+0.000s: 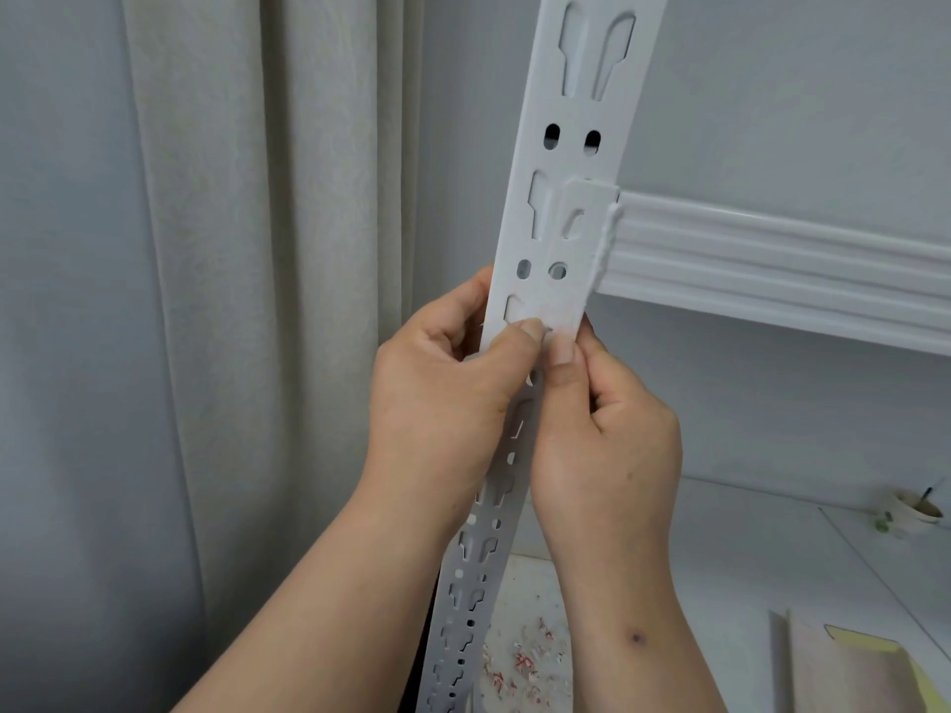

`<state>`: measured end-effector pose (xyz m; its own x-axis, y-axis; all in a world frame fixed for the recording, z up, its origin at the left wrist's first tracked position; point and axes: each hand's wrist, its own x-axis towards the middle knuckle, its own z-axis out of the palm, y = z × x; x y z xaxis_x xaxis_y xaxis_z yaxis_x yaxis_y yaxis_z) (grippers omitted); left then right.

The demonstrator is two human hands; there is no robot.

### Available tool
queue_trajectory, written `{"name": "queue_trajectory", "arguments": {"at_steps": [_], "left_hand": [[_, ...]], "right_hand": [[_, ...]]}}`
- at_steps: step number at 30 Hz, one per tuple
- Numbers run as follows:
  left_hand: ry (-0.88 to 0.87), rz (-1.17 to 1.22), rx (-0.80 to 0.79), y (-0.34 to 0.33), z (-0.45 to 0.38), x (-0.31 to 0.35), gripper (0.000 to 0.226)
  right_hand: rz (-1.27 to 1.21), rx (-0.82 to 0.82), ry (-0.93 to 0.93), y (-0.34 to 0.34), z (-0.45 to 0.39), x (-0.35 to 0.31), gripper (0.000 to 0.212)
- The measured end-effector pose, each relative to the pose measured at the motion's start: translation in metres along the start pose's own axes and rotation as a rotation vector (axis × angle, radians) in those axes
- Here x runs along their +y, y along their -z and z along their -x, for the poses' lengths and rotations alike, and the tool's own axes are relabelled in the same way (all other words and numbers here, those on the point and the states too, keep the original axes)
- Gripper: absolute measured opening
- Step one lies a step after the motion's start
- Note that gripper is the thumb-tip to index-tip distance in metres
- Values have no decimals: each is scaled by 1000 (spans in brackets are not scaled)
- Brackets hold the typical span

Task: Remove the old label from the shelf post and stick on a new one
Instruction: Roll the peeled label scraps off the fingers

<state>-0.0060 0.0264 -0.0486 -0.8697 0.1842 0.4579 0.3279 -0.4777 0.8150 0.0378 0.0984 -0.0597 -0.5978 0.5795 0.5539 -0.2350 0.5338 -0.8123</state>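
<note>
Near: I see paper scraps (525,661) on the lower shelf board (746,584). L hand (437,398) and R hand (602,434) both pinch at the shelf post (571,162) face, thumbs meeting mid-post below the beam (772,259). Can't tell if a label sits under the thumbs. Far: curtain (257,249) left, cup (913,512) right.

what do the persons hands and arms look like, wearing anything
Both are bare: no gloves, sleeves, rings, watch or bracelet in view. The left hand and right hand have short, unpainted nails. The right forearm carries a small dark spot near the wrist.
</note>
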Motion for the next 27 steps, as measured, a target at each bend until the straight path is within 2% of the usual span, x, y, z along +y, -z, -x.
{"name": "queue_trajectory", "arguments": {"at_steps": [5,14,27], "left_hand": [[-3,25,-59,5,0,-1,40],[-22,15,-6,1,0,-2,34],[-9,11,-70,8,-1,-6,48]], "right_hand": [[3,-2,-5,1,1,-2,33],[-13,10,-28,-1,2,-3,31],[-74,17,-68,0,-4,-8,25]]}}
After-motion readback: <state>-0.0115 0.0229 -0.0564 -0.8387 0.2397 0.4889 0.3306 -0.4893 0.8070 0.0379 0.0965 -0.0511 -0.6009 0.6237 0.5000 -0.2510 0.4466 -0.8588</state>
